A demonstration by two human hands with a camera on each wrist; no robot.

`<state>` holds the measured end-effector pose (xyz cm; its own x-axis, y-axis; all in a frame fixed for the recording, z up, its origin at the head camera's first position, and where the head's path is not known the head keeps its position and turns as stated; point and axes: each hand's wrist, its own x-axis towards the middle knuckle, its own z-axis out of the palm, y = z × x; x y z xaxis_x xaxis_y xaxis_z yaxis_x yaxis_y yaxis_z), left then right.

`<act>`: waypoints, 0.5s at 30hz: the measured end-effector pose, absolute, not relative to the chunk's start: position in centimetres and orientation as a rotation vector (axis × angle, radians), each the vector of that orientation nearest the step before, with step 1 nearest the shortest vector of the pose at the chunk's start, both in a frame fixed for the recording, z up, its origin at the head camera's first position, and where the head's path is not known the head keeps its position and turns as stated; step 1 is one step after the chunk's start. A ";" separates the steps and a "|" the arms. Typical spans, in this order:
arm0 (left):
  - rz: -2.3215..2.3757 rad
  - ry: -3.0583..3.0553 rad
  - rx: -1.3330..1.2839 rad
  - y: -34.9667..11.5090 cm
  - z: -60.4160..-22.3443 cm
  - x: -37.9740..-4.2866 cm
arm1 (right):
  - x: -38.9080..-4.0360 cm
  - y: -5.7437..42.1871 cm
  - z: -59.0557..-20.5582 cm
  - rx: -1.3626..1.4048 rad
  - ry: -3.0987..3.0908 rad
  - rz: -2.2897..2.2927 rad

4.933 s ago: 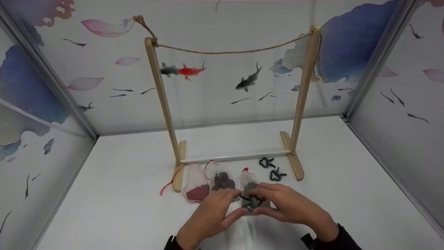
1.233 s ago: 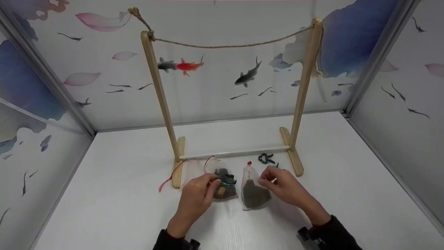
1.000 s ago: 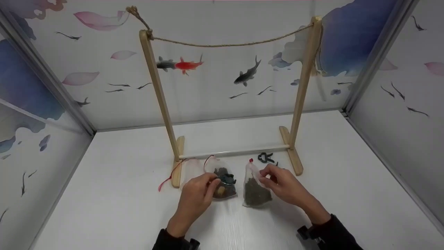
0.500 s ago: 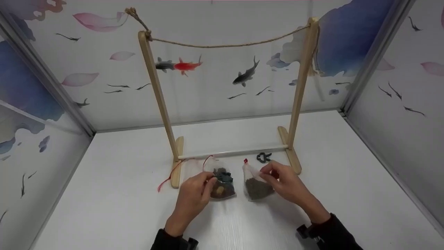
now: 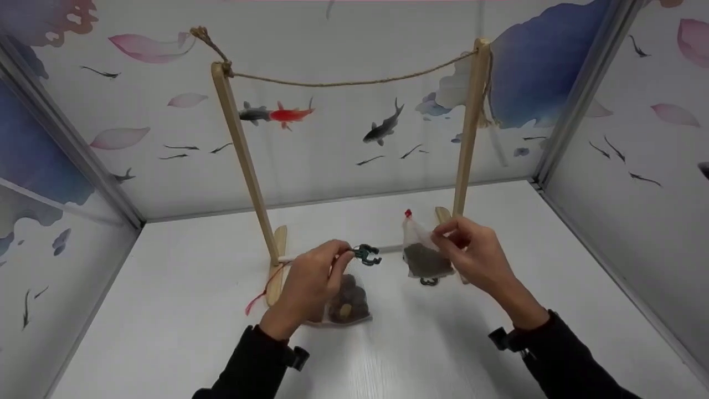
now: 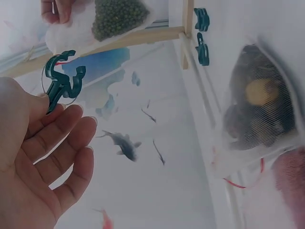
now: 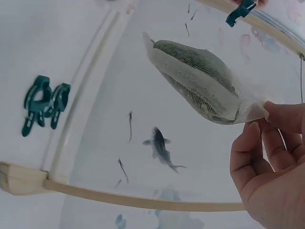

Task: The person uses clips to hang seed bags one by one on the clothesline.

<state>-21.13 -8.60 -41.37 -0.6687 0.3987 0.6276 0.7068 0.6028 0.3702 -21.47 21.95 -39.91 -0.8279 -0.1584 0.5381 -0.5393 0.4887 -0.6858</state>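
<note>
My left hand (image 5: 313,280) pinches a dark green plastic clip (image 5: 366,255) between thumb and forefinger. In the left wrist view the clip's (image 6: 59,81) hooked jaws point away from the palm, and the other fingers are loosely bent. My right hand (image 5: 482,255) pinches the upper side of a white mesh drawstring bag (image 5: 425,259) of small green beans, probably mung beans. The bag hangs off the table in front of the right post, its red-corded top upward. Below my left hand lies a mesh bag of dark round pieces (image 5: 352,305).
A sagging rope (image 5: 338,85) joins the left wooden post (image 5: 243,166) and right wooden post (image 5: 471,133). Behind the bean bag, two more clips (image 7: 37,102) lie on the table. A mesh bag with reddish contents (image 6: 291,188) lies beside the dark-filled one. Printed panels enclose the table.
Earlier both hands handled a clip over the bean bag. The left hand then held the clip above the dark-filled bag. Now both hands have risen and moved forward, lifting clip and bean bag.
</note>
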 end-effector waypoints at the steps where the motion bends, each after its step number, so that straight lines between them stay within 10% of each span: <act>1: -0.846 -2.338 -0.883 -8.4 -40.5 -21.5 | -21.6 22.1 -39.1 0.583 -2.325 1.284; 15: -0.728 -2.256 -0.965 -6.1 -27.6 -25.6 | -24.2 22.8 -29.0 0.500 -2.136 1.496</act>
<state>-25.56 -6.05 -27.62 -0.5746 0.4535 0.6813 0.7663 0.5905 0.2532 -24.24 22.76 -29.02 -0.8174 -0.0223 0.5756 -0.5486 0.3349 -0.7661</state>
